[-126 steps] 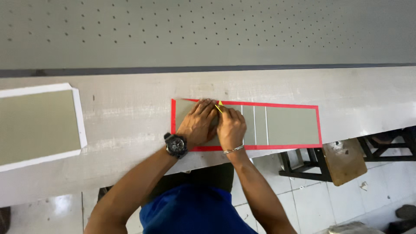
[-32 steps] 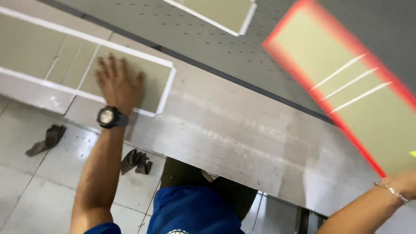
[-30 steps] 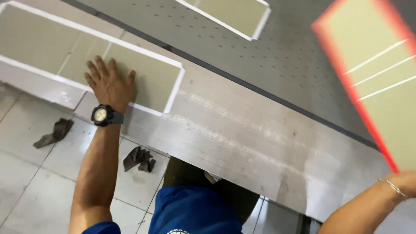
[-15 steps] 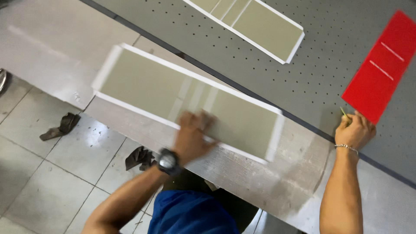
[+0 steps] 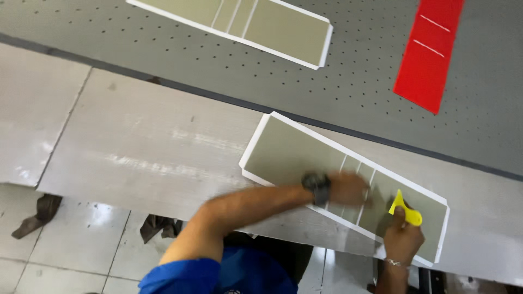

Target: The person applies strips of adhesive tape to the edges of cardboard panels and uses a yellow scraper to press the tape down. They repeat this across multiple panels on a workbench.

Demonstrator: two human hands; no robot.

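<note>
Grip, right hand: the right hand (image 5: pixel 402 242) is clenched around a small yellow scraper (image 5: pixel 404 209), blade end pointing up, resting on the panel.
Grip, left hand: the left hand (image 5: pixel 348 189) lies flat on the same panel, fingers spread, grasping nothing; motion blur hides the fingertips.
Panel in hand: olive-grey board with white border (image 5: pixel 289 152), long rectangle, three thin pale lines across its middle. It lies slantwise on the pale workbench (image 5: pixel 141 152), near the front edge.
Wrist items: black watch (image 5: pixel 317 185) on the left wrist; thin bracelet (image 5: pixel 393 263) on the right.
Count, head view: two white-bordered olive panels, the second panel (image 5: pixel 272 24) on the dark perforated table (image 5: pixel 354 92); one red sheet (image 5: pixel 427 51) there too; one scraper.
</note>
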